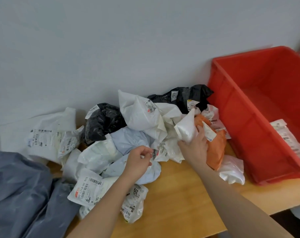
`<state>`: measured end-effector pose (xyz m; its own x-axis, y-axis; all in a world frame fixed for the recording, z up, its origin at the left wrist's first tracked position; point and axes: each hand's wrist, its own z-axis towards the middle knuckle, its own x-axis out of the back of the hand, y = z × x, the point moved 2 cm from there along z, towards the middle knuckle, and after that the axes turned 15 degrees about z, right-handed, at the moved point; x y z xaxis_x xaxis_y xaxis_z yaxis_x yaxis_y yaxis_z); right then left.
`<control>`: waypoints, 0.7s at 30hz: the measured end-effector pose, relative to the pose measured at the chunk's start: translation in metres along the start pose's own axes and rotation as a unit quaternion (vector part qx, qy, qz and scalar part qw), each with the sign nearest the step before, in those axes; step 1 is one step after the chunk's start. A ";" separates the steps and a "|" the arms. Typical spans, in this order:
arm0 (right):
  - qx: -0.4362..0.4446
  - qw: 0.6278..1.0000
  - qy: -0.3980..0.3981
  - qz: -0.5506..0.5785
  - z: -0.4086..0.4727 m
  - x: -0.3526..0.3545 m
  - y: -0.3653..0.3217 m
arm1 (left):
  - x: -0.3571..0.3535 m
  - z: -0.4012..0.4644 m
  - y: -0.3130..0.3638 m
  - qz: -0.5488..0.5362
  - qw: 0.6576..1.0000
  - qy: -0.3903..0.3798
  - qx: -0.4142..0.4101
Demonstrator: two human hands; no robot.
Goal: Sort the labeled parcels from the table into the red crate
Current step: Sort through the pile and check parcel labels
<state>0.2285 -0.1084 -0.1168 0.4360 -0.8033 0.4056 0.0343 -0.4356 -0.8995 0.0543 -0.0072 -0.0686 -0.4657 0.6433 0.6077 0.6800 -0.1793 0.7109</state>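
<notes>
A heap of labeled parcels in white, black, pale blue and grey bags lies on the wooden table (180, 200). My right hand (195, 145) grips a small white parcel (186, 127) at the heap's right side, next to an orange parcel (216, 150). My left hand (139, 160) hovers over a pale blue parcel (128, 141) with its fingers loosely curled, holding nothing that I can see. The red crate (231, 107) stands at the right, with one white labeled parcel (288, 136) lying inside it.
A grey wall runs close behind the heap. Large grey bags (20, 191) cover the table's left end. A small white bag (231, 170) lies against the crate's front corner. The table's near edge (214, 232) runs along the lower right.
</notes>
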 end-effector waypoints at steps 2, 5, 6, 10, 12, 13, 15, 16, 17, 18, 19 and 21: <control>0.012 0.993 -0.034 0.116 -0.007 0.009 -0.009 | -0.002 0.003 0.001 -0.015 1.000 0.000 0.013; -0.018 0.952 -0.117 0.283 -0.023 0.021 -0.018 | -0.001 0.001 0.009 -0.074 0.997 -0.009 0.033; -0.048 0.933 -0.149 0.325 -0.028 0.023 -0.019 | 0.000 0.000 0.012 -0.094 0.995 -0.015 0.044; -0.180 0.844 -0.247 0.441 -0.046 0.029 -0.027 | 0.006 -0.004 0.018 -0.155 0.979 -0.086 0.101; -0.206 0.817 -0.287 0.457 -0.055 0.034 -0.029 | 0.006 -0.005 0.021 -0.183 0.966 -0.142 0.119; -0.209 0.804 -0.314 0.459 -0.059 0.036 -0.031 | 0.005 -0.006 0.023 -0.195 0.959 -0.166 0.121; -0.210 0.795 -0.348 0.451 -0.064 0.040 -0.033 | 0.004 -0.009 0.028 -0.220 0.948 -0.198 0.116; -0.212 0.797 -0.351 0.443 -0.066 0.042 -0.033 | 0.003 -0.009 0.030 -0.230 0.945 -0.205 0.111; -0.215 0.800 -0.348 0.439 -0.068 0.044 -0.033 | 0.003 -0.009 0.030 -0.237 0.944 -0.202 0.107; -0.217 0.804 -0.340 0.438 -0.068 0.047 -0.033 | 0.002 -0.008 0.030 -0.244 0.944 -0.194 0.105; -0.221 0.808 -0.327 0.437 -0.069 0.051 -0.034 | 0.002 -0.008 0.031 -0.248 0.947 -0.178 0.103; -0.241 0.805 -0.312 0.443 -0.071 0.055 -0.035 | 0.001 -0.006 0.030 -0.256 0.951 -0.136 0.108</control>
<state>0.1874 -0.1662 -0.0515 0.4689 -0.5901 -0.6572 -0.8266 -0.0310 -0.5620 0.0706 -0.0161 -0.0445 -0.6229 0.7794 0.0668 0.5186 0.3476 0.7812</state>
